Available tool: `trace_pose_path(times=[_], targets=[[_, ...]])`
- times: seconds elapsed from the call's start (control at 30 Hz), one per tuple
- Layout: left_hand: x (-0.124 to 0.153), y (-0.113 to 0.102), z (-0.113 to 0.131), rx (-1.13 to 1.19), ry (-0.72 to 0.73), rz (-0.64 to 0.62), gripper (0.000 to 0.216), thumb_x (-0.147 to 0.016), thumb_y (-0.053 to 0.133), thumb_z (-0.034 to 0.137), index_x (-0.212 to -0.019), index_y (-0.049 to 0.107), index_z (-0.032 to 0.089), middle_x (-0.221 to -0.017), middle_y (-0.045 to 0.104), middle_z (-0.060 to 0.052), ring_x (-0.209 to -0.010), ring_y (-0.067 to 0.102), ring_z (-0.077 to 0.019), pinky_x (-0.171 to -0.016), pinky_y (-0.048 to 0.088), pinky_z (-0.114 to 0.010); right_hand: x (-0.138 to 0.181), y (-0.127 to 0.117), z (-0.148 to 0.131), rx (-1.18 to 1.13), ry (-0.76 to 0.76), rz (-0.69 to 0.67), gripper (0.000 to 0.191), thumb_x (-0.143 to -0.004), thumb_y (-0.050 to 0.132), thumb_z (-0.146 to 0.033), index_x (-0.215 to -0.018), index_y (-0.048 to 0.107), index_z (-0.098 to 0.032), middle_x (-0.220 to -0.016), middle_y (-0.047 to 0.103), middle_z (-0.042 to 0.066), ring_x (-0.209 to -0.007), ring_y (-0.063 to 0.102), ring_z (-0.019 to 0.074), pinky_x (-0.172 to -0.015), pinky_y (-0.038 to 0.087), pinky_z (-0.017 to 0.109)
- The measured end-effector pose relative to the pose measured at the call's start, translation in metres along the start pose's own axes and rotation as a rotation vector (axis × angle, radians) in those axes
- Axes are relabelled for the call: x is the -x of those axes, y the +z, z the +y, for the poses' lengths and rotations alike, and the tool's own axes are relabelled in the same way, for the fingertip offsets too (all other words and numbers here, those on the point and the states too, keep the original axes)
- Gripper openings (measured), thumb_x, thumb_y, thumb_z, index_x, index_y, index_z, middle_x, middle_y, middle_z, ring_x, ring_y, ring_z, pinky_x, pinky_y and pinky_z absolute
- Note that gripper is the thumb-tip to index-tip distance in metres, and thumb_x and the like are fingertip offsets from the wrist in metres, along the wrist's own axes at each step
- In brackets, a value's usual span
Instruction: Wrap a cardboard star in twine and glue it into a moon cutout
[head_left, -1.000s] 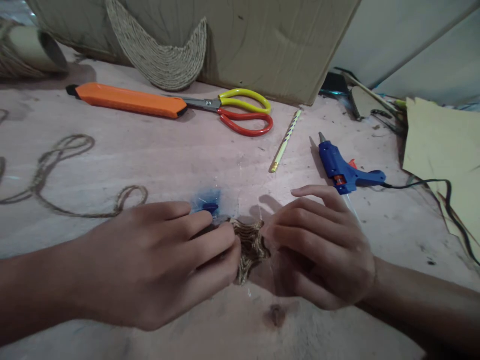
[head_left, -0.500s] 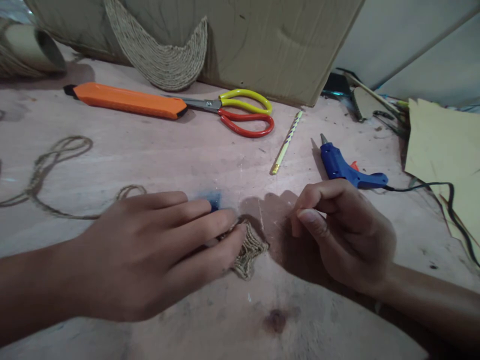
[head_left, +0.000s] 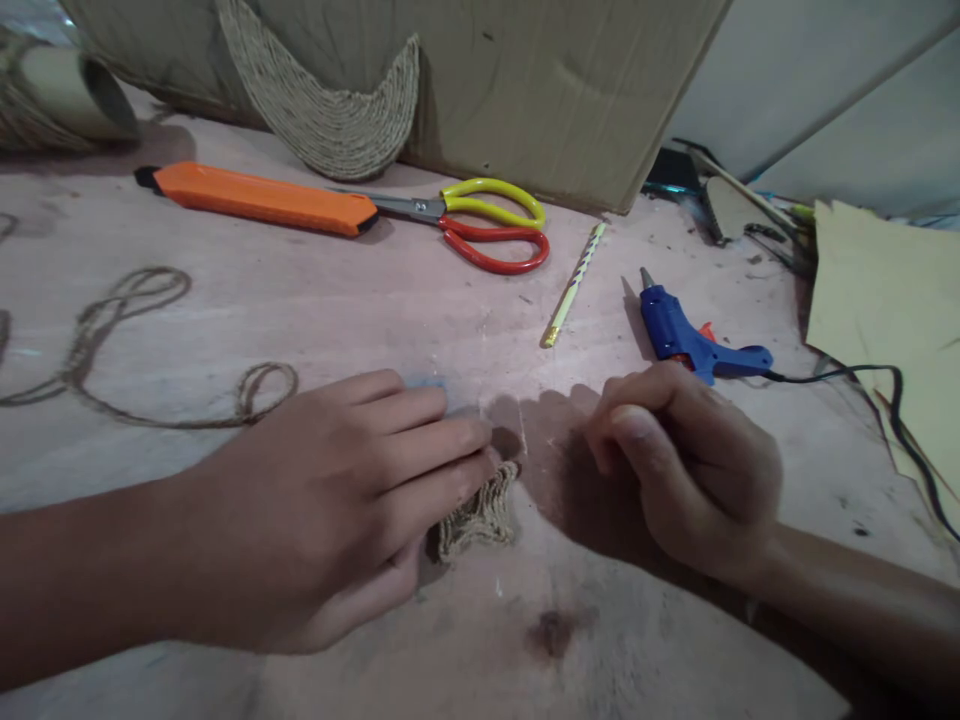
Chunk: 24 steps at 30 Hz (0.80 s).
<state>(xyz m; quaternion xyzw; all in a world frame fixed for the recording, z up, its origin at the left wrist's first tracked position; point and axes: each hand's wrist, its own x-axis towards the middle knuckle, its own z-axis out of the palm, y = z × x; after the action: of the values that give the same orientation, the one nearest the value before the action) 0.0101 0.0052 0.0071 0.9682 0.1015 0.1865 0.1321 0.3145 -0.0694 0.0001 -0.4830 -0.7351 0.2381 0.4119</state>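
My left hand (head_left: 345,500) lies over a small star-shaped piece of coiled twine (head_left: 480,518) on the table, its fingers bent down around it. They hide the star's left and upper part. Just to the right, my right hand (head_left: 686,465) hovers over its own shadow, fingers curled and thumb against the index finger. Whatever those fingers hold, if anything, is hidden. From behind my left wrist a loose length of twine (head_left: 157,420) runs off to the left in loops.
Beyond my hands lie an orange utility knife (head_left: 262,198), scissors (head_left: 495,235), a pencil (head_left: 576,285) and a corded blue glue gun (head_left: 690,335). A twine-covered crescent (head_left: 337,125) leans on a cardboard box (head_left: 540,100). A twine roll (head_left: 60,95) sits far left, yellowish sheets (head_left: 885,300) far right.
The star has turned under my left fingers and its visible points have shifted slightly left. My left hand has rolled, so its thumb side now shows. The right hand has barely moved.
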Motion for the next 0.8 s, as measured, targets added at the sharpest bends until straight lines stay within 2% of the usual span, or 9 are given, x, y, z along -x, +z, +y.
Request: trace_pose_path(times=[0.03,0.1,0.13,0.27,0.43,0.5,0.63,0.73,0.8], targets=[[0.000,0.000,0.000,0.016,-0.002,-0.002,0.035,-0.115,0.054,0.014,-0.145,0.071,0.017,-0.132,0.088,-0.006,-0.099,0.073,-0.0268,-0.086,0.054,-0.047,-0.001,0.001,0.000,0.026,-0.019,0.005,0.014,-0.121,0.070,-0.017,-0.115,0.068,-0.029,-0.097,0.073,-0.001,-0.083,0.070,0.0175,-0.072,0.057,0.035],[0.000,-0.001,-0.001,0.030,0.000,0.014,0.035,-0.113,0.055,0.011,-0.143,0.072,0.017,-0.132,0.087,-0.006,-0.099,0.072,-0.0265,-0.087,0.053,-0.046,-0.003,0.002,-0.001,0.055,-0.073,0.000,0.026,-0.113,0.079,-0.014,-0.131,0.069,-0.030,-0.114,0.079,0.003,-0.100,0.078,0.0220,-0.083,0.065,0.038],[0.000,-0.001,-0.001,0.028,-0.002,0.016,0.036,-0.112,0.055,0.010,-0.143,0.072,0.017,-0.133,0.087,-0.007,-0.100,0.073,-0.0266,-0.088,0.053,-0.046,-0.004,0.002,-0.002,0.059,-0.100,-0.006,0.029,-0.110,0.082,-0.013,-0.130,0.069,-0.030,-0.114,0.079,0.004,-0.102,0.078,0.0234,-0.084,0.066,0.039],[0.002,-0.002,-0.002,0.026,-0.009,0.028,0.039,-0.110,0.055,0.008,-0.143,0.072,0.019,-0.136,0.086,-0.009,-0.105,0.074,-0.0270,-0.090,0.053,-0.045,-0.007,0.002,-0.005,0.067,-0.120,0.006,0.024,-0.110,0.081,-0.011,-0.114,0.067,-0.030,-0.096,0.076,-0.001,-0.086,0.075,0.0203,-0.076,0.062,0.037],[0.005,-0.001,-0.004,0.044,-0.008,0.043,0.046,-0.102,0.059,0.006,-0.144,0.072,0.020,-0.142,0.084,-0.010,-0.109,0.077,-0.0279,-0.096,0.056,-0.045,-0.004,0.004,-0.002,0.046,-0.051,0.051,0.015,-0.117,0.073,-0.016,-0.114,0.069,-0.030,-0.094,0.073,-0.001,-0.082,0.072,0.0177,-0.072,0.060,0.033],[0.005,-0.001,-0.004,0.048,-0.010,0.051,0.045,-0.103,0.060,0.007,-0.143,0.072,0.022,-0.141,0.085,-0.009,-0.109,0.077,-0.0275,-0.095,0.057,-0.045,-0.002,0.004,0.000,-0.005,-0.026,0.097,0.011,-0.122,0.068,-0.021,-0.115,0.066,-0.030,-0.090,0.070,-0.002,-0.075,0.068,0.0168,-0.065,0.057,0.031],[0.007,0.001,-0.003,0.057,-0.014,0.072,0.038,-0.106,0.064,0.009,-0.140,0.075,0.023,-0.135,0.087,-0.009,-0.103,0.076,-0.0261,-0.089,0.057,-0.043,-0.009,-0.008,0.002,-0.017,-0.034,0.067,0.027,-0.127,0.059,-0.025,-0.101,0.060,-0.029,-0.074,0.058,-0.006,-0.056,0.056,0.0133,-0.049,0.042,0.029],[0.014,0.008,-0.002,0.034,-0.028,0.093,0.045,-0.105,0.065,0.011,-0.148,0.074,0.022,-0.140,0.088,-0.008,-0.118,0.080,-0.0275,-0.103,0.063,-0.043,-0.026,-0.026,0.008,0.140,-0.079,-0.004,0.038,-0.123,0.065,-0.022,-0.086,0.057,-0.027,-0.068,0.057,-0.006,-0.054,0.054,0.0123,-0.051,0.042,0.029],[0.017,0.013,-0.001,-0.003,-0.062,0.141,0.052,-0.105,0.060,0.009,-0.154,0.071,0.022,-0.146,0.089,-0.006,-0.128,0.080,-0.0277,-0.116,0.062,-0.043,-0.042,-0.038,0.016,0.257,-0.072,-0.032,0.024,-0.119,0.069,-0.020,-0.097,0.066,-0.028,-0.078,0.070,-0.005,-0.061,0.063,0.0141,-0.057,0.048,0.029]])
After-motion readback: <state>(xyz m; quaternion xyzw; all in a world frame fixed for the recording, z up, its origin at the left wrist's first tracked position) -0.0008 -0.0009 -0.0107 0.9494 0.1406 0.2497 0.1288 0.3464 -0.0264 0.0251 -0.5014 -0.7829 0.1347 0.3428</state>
